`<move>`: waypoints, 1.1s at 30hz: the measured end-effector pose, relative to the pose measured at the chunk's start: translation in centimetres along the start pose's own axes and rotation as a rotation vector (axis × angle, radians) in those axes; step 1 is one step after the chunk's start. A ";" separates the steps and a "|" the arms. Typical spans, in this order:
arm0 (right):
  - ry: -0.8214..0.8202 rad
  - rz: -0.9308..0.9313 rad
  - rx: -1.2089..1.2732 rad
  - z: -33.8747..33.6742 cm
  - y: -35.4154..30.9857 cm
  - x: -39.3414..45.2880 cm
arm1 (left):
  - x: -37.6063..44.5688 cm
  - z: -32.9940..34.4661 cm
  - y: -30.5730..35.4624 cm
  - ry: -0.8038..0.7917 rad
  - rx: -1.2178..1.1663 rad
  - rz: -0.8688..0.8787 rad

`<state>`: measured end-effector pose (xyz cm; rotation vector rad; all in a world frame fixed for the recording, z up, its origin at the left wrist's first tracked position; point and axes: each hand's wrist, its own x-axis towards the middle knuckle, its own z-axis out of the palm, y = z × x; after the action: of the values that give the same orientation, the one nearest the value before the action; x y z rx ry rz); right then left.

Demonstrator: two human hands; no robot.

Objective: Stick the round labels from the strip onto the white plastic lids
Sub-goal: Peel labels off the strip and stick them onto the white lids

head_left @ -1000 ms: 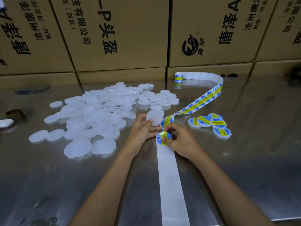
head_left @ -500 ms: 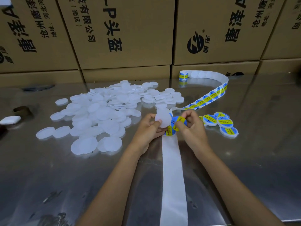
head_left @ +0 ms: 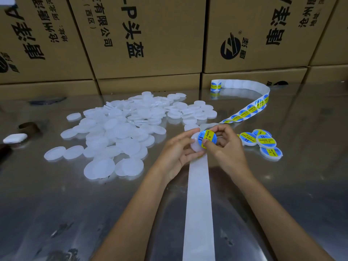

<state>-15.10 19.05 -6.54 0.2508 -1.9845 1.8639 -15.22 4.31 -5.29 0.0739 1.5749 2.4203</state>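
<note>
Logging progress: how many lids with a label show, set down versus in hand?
Labelled lids set down: 4 plainly seen
Lid in left hand, right hand pinching label onto it: 1
Total: 5

Packing workshop: stacked printed cartons [head_left: 150,40] behind a steel worktable [head_left: 56,204].

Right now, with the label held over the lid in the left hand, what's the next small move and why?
Probably press the round label flat onto the white lid. The right hand pinches the label's edge over the lid, which the left hand grips, and the label sits off to the lid's right side, so centre it first, then smooth it down.
</note>
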 end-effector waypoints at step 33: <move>0.020 -0.114 -0.416 -0.6 1.5 -0.2 | 0.2 0.3 0.1 -0.145 -0.145 0.002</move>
<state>-15.42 19.77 -7.95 0.2157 -2.2334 1.3395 -15.35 4.65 -5.11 0.2182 1.3351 2.4614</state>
